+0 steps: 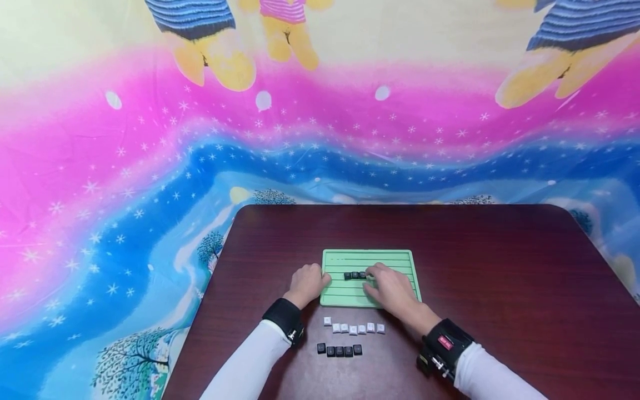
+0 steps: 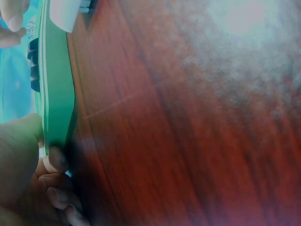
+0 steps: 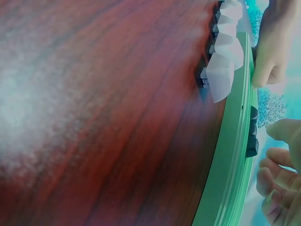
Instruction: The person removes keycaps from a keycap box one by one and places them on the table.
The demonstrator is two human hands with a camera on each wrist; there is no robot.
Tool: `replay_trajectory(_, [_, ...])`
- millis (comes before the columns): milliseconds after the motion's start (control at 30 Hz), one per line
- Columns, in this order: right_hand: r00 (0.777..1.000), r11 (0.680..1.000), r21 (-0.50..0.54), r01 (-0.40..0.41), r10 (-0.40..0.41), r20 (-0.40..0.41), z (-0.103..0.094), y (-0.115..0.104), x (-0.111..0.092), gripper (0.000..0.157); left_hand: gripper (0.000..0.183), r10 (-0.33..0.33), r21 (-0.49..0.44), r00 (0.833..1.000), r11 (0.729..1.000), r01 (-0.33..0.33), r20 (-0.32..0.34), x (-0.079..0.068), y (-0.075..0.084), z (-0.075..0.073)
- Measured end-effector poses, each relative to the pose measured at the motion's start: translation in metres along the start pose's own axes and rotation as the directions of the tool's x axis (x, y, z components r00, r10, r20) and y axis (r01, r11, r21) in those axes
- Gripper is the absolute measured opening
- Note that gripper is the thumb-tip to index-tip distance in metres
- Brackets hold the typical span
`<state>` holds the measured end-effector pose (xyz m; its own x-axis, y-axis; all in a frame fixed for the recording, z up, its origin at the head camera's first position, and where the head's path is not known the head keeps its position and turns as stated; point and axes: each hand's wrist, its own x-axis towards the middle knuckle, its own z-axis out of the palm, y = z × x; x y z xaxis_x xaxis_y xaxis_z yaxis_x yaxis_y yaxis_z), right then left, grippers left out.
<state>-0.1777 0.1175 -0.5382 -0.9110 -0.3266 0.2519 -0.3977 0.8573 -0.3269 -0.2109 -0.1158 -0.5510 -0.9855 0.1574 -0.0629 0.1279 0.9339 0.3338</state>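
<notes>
A light green ridged tray [image 1: 345, 300] lies on the table. Its left edge is held by my left hand [image 1: 306, 284], with the thumb on top and the other fingers at the side, as the left wrist view [image 2: 21, 160] shows. Three black keycaps [image 1: 355, 275] form a short row on the middle of the tray. At the right end of that row is my right hand [image 1: 395, 286], fingers loosely bent. From the right wrist, a small gap shows between those fingers [image 3: 277, 176] and the black keycaps [image 3: 252, 134]; nothing is visible in them.
In front of the tray, several white keycaps [image 1: 353, 329] form an uneven row. Nearer to me is a row of several black keycaps [image 1: 340, 351]. The dark red-brown table [image 1: 500, 266] extends to both sides, and a colourful printed cloth [image 1: 320, 122] hangs behind it.
</notes>
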Motion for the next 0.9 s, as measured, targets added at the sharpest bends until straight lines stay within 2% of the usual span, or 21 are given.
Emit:
replay_trajectory(300, [1.000,1.000,0.006,-0.020,0.020,0.001,0.000,-0.001,0.008,0.030,0.043,-0.002,0.014,1.000,1.000,0.003,-0.009,0.001,0.000,0.001])
replay_trajectory(600, [0.997,0.999,-0.009,-0.052,0.052,0.057,0.006,0.001,0.011,0.035,0.043,0.006,0.010,1.000,1.000,-0.006,-0.007,0.000,0.001,-0.001])
replay_trajectory(900, [0.994,0.998,-0.008,-0.069,0.069,0.081,0.009,-0.001,0.015,0.035,0.041,0.005,0.013,1.000,1.000,-0.004,-0.022,-0.001,0.001,-0.002])
